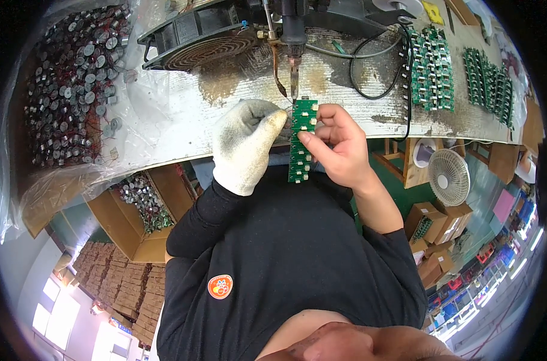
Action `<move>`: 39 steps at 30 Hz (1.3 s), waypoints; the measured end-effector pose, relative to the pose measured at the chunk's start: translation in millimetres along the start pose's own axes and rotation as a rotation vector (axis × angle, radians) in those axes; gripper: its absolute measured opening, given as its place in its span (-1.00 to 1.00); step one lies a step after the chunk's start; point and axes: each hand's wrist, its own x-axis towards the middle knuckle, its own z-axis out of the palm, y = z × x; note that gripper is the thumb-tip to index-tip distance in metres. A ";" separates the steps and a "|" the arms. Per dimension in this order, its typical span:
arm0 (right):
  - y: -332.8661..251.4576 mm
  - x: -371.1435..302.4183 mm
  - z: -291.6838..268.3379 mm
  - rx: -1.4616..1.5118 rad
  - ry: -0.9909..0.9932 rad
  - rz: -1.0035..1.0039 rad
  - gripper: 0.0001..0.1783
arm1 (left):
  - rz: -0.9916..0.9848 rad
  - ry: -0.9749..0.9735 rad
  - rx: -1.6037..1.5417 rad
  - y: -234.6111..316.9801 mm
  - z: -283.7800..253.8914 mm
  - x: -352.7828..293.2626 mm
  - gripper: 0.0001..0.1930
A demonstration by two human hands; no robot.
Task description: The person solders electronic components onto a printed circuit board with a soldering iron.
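My bare right hand [342,144] grips a narrow green circuit board strip [300,157] by its right edge, thumb on its face. Small white connectors run along the strip, which stands roughly upright in the picture. A white work glove covers my left hand [247,141], its thumb and fingertips pinched together at the strip's upper left edge. Whatever lies in that pinch is too small or hidden to name. Just above the strip's top end, the tip of a fixed soldering iron [294,81] points down, with a thin curved metal tube [277,69] beside it.
Many small round motors [75,90] with red wires lie on plastic at the left. A black fan [204,45] stands behind the hands. Finished-looking rows of green boards [433,69] sit at the right, near a black cable [351,75]. Below the bench is an open cardboard box [120,225].
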 end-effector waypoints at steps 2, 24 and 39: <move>-0.4 1.7 1.6 0.009 0.010 -0.008 -0.72 | 0.026 0.003 0.031 -2.0 -1.8 2.9 -0.86; -4.9 12.6 -7.4 0.095 0.067 0.086 -0.31 | 0.671 0.803 0.752 43.7 -141.2 26.7 -0.72; -1.5 13.7 -2.4 0.127 0.044 0.050 -0.39 | 0.343 0.774 0.799 46.8 -185.6 33.5 -0.77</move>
